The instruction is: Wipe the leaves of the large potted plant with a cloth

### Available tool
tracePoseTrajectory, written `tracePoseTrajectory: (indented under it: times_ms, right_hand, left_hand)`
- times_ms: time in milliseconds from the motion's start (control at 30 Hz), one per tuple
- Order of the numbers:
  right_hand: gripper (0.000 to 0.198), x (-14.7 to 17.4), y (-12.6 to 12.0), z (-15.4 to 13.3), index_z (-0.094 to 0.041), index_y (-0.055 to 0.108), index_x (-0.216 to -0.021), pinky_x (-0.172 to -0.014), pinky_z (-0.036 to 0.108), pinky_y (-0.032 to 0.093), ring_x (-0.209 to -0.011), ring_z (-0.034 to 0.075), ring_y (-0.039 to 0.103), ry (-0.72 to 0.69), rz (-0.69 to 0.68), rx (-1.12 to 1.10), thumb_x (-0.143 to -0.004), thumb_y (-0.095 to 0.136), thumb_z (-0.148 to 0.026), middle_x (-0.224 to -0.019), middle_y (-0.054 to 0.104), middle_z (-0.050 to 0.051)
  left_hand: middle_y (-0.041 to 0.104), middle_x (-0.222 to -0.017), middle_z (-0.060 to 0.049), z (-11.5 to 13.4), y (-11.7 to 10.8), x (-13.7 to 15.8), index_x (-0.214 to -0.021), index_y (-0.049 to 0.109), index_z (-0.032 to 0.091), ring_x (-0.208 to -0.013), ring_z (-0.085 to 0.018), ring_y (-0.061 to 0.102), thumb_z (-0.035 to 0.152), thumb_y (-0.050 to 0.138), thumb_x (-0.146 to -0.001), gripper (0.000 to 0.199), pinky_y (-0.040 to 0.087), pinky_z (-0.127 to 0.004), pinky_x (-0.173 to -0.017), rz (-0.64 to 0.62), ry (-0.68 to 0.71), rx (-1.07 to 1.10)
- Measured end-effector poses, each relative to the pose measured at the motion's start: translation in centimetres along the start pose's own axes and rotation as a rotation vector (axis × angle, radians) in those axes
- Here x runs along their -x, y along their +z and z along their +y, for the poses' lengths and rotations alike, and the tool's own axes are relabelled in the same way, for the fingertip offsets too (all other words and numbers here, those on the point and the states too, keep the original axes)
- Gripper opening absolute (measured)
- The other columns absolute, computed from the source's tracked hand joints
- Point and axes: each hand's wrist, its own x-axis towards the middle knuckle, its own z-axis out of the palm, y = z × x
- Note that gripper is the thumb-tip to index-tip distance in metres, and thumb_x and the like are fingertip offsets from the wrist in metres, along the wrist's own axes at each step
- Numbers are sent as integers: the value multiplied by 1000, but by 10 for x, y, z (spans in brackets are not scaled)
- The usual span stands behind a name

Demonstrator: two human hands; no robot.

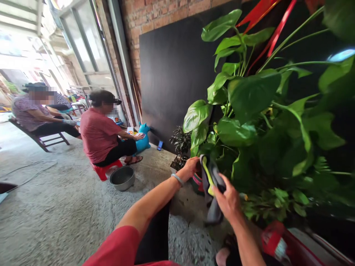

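Note:
Ahead of me, a dark grey cloth (213, 211) hangs between my two hands, its lower end blurred. A long yellow-green strip (206, 168) runs down its front; whether it is a leaf or part of the cloth I cannot tell. My left hand (191, 167), with a bracelet at the wrist, is closed on the cloth's upper left edge. Lower and to the right, my right hand (229, 199) pinches the cloth and the strip's lower end between thumb and fingers. Large green leaves of a potted plant (240, 129) stand just behind the cloth.
A person in a red shirt (98, 133) sits on a red stool (103, 170) beside a grey basin (122, 178). Beyond are a blue animal-shaped toy (143, 142) and another seated person (33, 111). A black board (172, 81) leans against the brick wall. Red bags (277, 240) lie at lower right.

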Motion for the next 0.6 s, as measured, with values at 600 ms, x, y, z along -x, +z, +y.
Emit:
tracePoseTrajectory:
  times_ms: [600]
  right_hand:
    - [69, -63, -33, -100, -13, 64, -136, -101, 48, 51, -114, 35, 68, -254, 340, 93, -74, 65, -43, -125, 71, 20]
  left_hand:
    - [68, -78, -1, 78, 4, -6, -88, 62, 15, -66, -11, 63, -4, 62, -76, 23, 51, -23, -67, -32, 102, 347]
